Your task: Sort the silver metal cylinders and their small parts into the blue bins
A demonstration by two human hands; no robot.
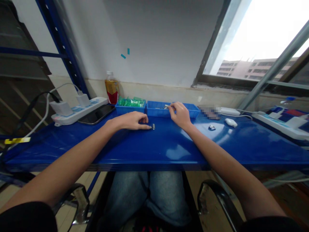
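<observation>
My left hand (135,120) rests low over the blue table, thumb stretched out and fingers curled loosely apart from it. Just beyond the thumb tip a small silvery metal piece (153,126) is on the tabletop; whether the thumb touches it I cannot tell. Above the long blue tray (158,112), my right hand (180,114) is closed in a pinch on a small pale, silvery piece (166,106), too small to name. More small light pieces are in that tray, partly hidden by the hand.
Left of the tray stands a blue bin (130,110) of green packets (131,102), with a drink bottle (111,87) behind. A phone (98,114) and power strip (80,111) are at left. At right are a white case (231,122), a small white-and-dark object (211,127) and another power strip (282,124).
</observation>
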